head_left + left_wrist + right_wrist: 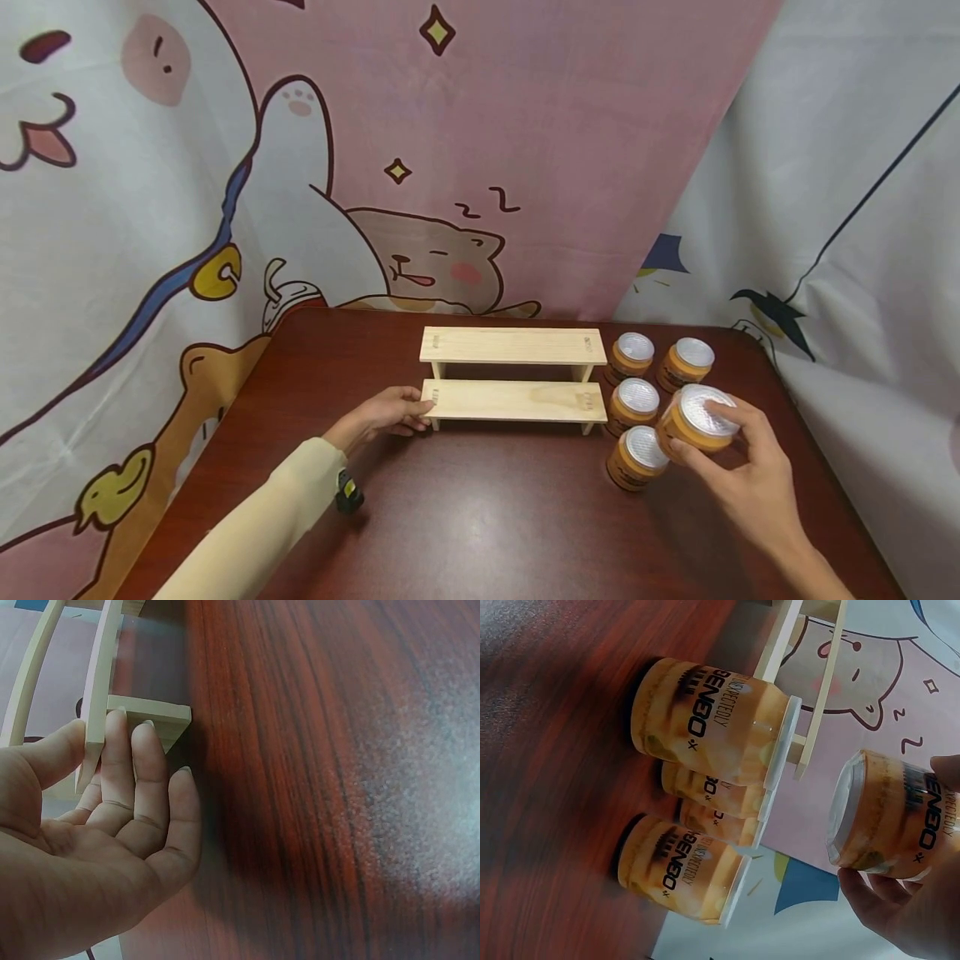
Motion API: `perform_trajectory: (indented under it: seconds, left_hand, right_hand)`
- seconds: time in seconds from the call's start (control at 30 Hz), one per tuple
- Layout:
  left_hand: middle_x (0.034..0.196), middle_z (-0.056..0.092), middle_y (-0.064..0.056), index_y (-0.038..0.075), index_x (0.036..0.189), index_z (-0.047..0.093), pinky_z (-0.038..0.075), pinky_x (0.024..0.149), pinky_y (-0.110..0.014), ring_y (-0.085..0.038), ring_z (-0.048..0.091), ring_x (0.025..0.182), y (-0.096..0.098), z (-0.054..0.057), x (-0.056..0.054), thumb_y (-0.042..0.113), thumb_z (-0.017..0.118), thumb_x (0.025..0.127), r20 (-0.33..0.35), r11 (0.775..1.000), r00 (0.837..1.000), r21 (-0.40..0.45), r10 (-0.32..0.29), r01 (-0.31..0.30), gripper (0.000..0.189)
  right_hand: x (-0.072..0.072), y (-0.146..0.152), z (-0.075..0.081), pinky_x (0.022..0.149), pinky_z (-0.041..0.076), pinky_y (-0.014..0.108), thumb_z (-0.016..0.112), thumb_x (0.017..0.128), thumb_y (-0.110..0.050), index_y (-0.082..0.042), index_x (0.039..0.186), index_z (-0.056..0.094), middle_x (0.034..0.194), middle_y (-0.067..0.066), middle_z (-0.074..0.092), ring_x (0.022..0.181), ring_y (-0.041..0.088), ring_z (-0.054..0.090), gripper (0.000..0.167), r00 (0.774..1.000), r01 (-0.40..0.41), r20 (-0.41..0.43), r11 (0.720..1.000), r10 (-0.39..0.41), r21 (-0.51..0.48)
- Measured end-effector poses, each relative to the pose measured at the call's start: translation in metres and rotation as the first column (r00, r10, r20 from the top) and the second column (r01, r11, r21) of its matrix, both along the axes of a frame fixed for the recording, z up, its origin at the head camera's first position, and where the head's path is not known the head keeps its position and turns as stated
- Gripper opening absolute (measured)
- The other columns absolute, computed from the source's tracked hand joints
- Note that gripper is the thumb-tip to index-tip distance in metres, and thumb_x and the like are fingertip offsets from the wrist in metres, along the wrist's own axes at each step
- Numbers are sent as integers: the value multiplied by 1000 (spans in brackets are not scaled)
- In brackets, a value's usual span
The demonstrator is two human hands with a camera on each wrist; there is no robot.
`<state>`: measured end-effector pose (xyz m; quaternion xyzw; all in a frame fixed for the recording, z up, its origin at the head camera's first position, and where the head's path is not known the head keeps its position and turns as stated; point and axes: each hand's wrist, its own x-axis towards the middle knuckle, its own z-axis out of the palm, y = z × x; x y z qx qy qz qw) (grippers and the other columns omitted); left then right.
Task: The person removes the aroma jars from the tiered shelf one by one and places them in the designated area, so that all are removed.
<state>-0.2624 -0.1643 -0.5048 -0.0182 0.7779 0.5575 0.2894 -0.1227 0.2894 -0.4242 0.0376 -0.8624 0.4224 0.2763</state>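
A two-step wooden rack has a front lower board (517, 401) and a rear upper board (513, 345). My left hand (392, 411) grips the left end of the lower board, thumb on top and fingers beneath, as the left wrist view (112, 817) shows. My right hand (753, 475) holds a jar (693, 433) with an orange label and a silvery lid, raised off the table. In the right wrist view the held jar (889, 817) is apart from the standing ones, with fingers and thumb around its side.
Several matching jars stand upright right of the rack: a near one (630, 462), a middle one (628, 410), and two behind, including the far right jar (684, 368). The dark red-brown table (480, 517) meets a printed cartoon curtain (570, 167) at the back and sides.
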Motion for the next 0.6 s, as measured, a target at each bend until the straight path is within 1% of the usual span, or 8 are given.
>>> perform_trajectory:
  seconds: [0.13, 0.33, 0.6]
  left_hand:
    - [87, 70, -5, 3, 113, 54, 57, 82, -40, -17, 70, 84, 1, 1, 0, 26, 61, 101, 2, 1000, 1000, -5, -2, 2, 27]
    - [89, 70, -5, 2, 113, 54, 57, 82, -40, -17, 70, 85, 2, 3, 1, 26, 60, 102, -2, 1000, 1000, -15, -4, 4, 27]
    - [89, 71, -6, 2, 113, 54, 57, 82, -41, -18, 70, 86, 1, 3, 1, 26, 61, 101, -7, 1000, 1000, -17, -11, 11, 27]
  right_hand:
    - [1, 0, -1, 80, 43, 1, 85, 65, 15, 2, 128, 58, 131, -17, 51, 106, -6, 55, 69, 1000, 16, 13, 1000, -16, -18]
    - [2, 1, -3, 81, 44, 1, 84, 65, 15, 4, 127, 57, 130, -19, 49, 107, -5, 54, 68, 999, 35, 26, 998, -33, -45]
    - [3, 3, -7, 82, 44, 1, 84, 65, 15, 4, 127, 57, 130, -19, 49, 107, -6, 54, 69, 999, 37, 22, 998, -36, -47]
